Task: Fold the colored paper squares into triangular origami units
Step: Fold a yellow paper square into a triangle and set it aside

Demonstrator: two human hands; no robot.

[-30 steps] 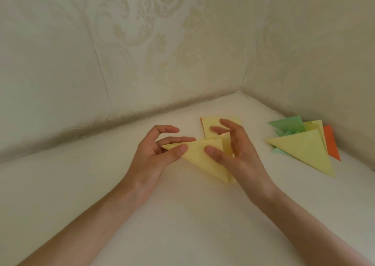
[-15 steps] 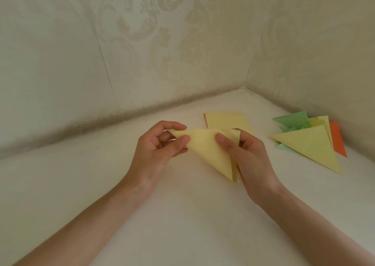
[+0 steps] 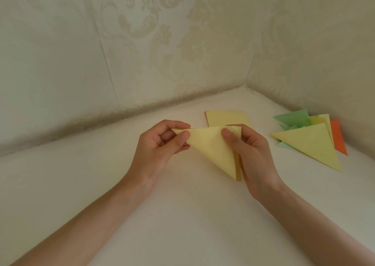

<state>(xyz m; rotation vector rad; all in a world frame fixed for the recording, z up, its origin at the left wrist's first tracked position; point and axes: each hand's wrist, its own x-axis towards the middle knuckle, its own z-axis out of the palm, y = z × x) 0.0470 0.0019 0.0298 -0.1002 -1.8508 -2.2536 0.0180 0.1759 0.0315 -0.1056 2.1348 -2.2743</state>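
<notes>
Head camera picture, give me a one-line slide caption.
The left hand and right hand pinch a folded yellow triangle by its top corners; a yellow sheet lies behind, folded triangles piled at right.

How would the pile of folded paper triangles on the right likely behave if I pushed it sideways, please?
It would probably fan apart rather than move as one: the yellow triangle merely lies atop green pieces, an orange piece alongside. Being thin paper, they likely slide easily on the smooth white surface.
</notes>
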